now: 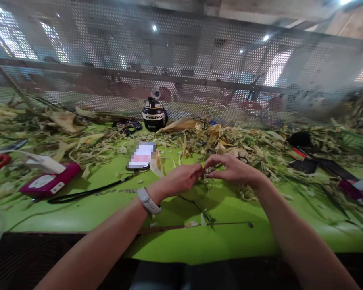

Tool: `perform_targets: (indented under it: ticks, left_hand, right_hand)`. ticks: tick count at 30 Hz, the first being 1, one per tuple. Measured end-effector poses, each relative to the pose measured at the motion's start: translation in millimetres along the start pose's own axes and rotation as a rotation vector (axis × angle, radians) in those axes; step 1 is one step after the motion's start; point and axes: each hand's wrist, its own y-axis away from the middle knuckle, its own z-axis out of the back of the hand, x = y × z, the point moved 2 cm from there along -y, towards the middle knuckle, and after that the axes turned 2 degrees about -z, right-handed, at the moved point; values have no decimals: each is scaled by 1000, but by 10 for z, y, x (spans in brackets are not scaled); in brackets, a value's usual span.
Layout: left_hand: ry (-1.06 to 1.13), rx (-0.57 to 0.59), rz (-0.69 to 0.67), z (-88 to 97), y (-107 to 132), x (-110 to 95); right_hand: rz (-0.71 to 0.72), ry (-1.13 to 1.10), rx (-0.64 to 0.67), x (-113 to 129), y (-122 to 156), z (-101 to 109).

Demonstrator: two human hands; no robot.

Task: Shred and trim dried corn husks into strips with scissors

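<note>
And there they were, both hands of mine meeting over the green tabletop (pixel 224 243), a small plant tangle (pixel 208 172) caught right between them! It sat at the fingertips, to the right of my left hand (pixel 184 178) and to the left of my right hand (pixel 234 168), about equally near to each. Its long axis? Too small and knotted to tell. My left fingers were curled in a tight pinch at one side; my right thumb and fingertips closed on the other, the wrist arched. Now the textures: wispy, pale green curls in my grip, a thin dark stem (pixel 196 206) slanting across the smooth, glossy surface beneath, and papery, crinkled dry husks (pixel 181 124) heaped beyond. Just behind my left hand lay the flat phone (pixel 143 155), a braided-looking black strap (pixel 90 191) near it; farther back stood a rounded, shiny black flask (pixel 153 117), lid up, before the perforated metal screen (pixel 181 56).
</note>
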Motion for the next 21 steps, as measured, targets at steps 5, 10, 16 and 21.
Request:
perform_targets:
  ticks: [5, 10, 16, 21]
  left_hand:
    - [-89, -25, 29, -65, -17, 68]
    - [549, -186, 80, -23, -38, 187]
    - [989, -350, 103, -4, -55, 274]
    - [996, -420, 100, 6, -52, 275]
  right_hand:
    - [-15, 25, -18, -28, -11, -18]
    - [61, 165, -512, -41, 5, 50]
    - [182, 232, -905, -70, 59, 138]
    - [124, 247, -979, -133, 49, 149]
